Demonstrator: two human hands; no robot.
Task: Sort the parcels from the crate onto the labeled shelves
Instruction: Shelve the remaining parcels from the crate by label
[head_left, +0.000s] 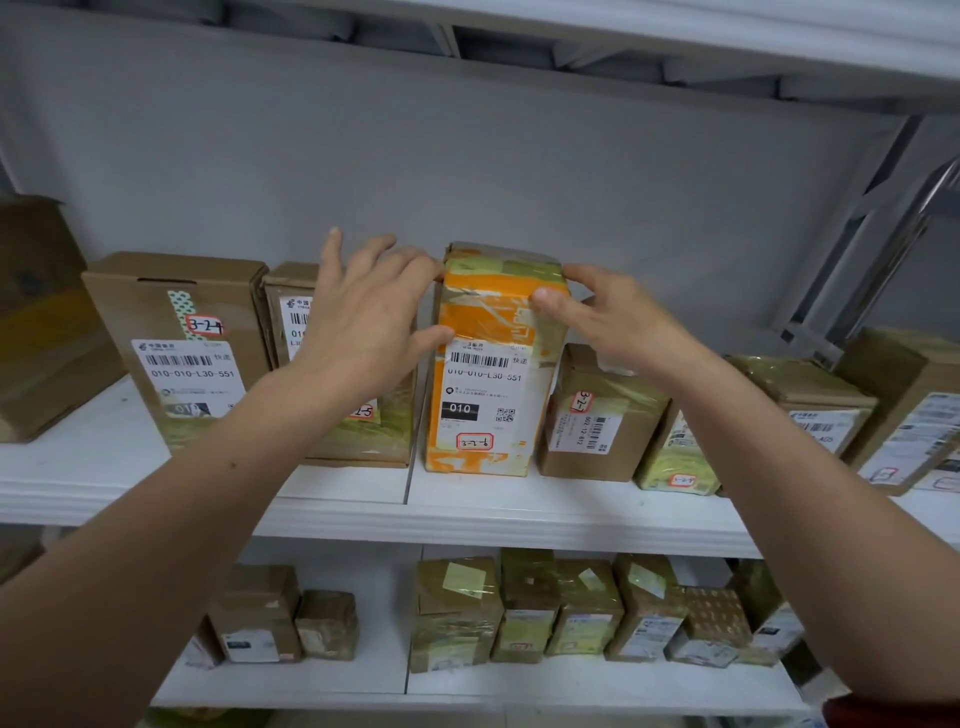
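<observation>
From the head camera, a tall orange-and-white taped cardboard parcel (485, 364) stands upright on the white middle shelf (519, 512), its shipping label facing out and a small red-bordered handwritten tag near its bottom edge. The left hand (363, 322) rests against the parcel's upper left side with fingers spread wide, the thumb touching the front face beside the label. The right hand (608, 317) cups the upper right corner, fingers loosely apart, the thumb pressing on the orange front. Neither hand closes fully around it.

Just left of the parcel, partly hidden behind the left hand, stands a brown box with a white label (291, 317), and farther left a larger brown cardboard box marked 3-2-4 (179, 338). Just right sits a shorter brown box tagged 3-2-7 (597, 415). Small taped parcels (524, 608) line the lower shelf.
</observation>
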